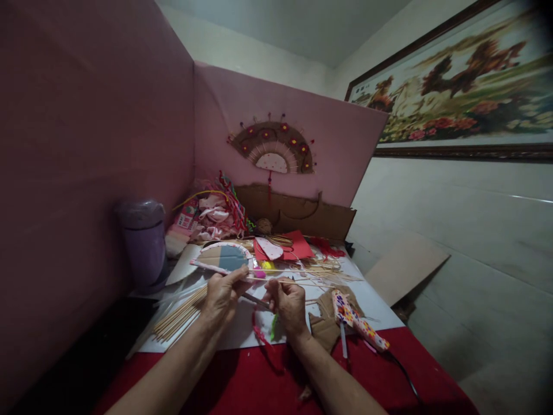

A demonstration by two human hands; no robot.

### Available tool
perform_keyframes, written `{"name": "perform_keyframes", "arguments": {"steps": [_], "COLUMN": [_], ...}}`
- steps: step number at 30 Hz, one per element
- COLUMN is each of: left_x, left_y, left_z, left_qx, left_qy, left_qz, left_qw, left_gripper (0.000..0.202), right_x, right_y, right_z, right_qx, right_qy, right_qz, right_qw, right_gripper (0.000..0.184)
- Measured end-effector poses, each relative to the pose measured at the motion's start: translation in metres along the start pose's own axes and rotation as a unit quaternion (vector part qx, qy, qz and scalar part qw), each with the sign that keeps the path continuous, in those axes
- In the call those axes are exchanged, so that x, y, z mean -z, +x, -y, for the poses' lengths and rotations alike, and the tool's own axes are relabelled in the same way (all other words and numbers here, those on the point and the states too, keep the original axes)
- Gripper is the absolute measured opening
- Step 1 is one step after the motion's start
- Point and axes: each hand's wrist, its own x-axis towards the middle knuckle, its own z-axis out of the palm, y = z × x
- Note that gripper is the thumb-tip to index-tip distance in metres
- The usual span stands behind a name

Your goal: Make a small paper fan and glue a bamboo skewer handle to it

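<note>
My left hand [227,297] is closed on the straight edge of a half-round cardboard piece [211,253] with a patterned cloth border and a blue-grey patch. Thin wooden sticks [309,270] stretch rightward from beside my left fingertips. My right hand [288,302] pinches one of these sticks near its left part, with the thumb and fingers together. Between and below the hands lie a pink ribbon [260,334] and a bit of green pipe cleaner [273,327]. A flower-patterned glue gun [358,323] rests to the right of my right hand, on torn cardboard [324,323].
A bundle of bamboo sticks [184,317] lies left of my hands, near a purple lidded bin [144,248]. Red paper [298,245], ribbons and pink cloth [213,213] crowd the back. A decorated fan [274,144] hangs on the pink panel. Red cloth [242,380] covers the front edge.
</note>
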Motion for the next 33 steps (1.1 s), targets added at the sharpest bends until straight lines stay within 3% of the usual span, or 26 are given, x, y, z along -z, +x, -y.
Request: {"name": "perform_keyframes", "arguments": {"steps": [12, 19, 25, 33], "left_x": [-0.004, -0.004, -0.004, -0.004], "left_y": [-0.007, -0.007, -0.005, -0.006], "left_z": [-0.004, -0.003, -0.003, -0.003], "left_qx": [0.03, 0.047, 0.053, 0.088], "left_qy": [-0.057, -0.07, -0.133, -0.121], "left_qz": [0.042, 0.08, 0.049, 0.023], "left_qw": [0.997, 0.993, 0.988, 0.988], "left_gripper": [0.017, 0.021, 0.017, 0.013], "right_x": [-0.003, -0.005, -0.003, 0.01], "right_y": [-0.003, -0.001, -0.003, 0.005], "right_z": [-0.005, -0.003, 0.002, 0.011], "right_qx": [0.006, -0.027, -0.044, 0.019], "right_qy": [-0.009, 0.103, 0.138, 0.134], "right_qz": [0.082, 0.079, 0.118, 0.069], "right_qw": [0.997, 0.991, 0.982, 0.988], "right_gripper": [0.034, 0.042, 0.037, 0.028]}}
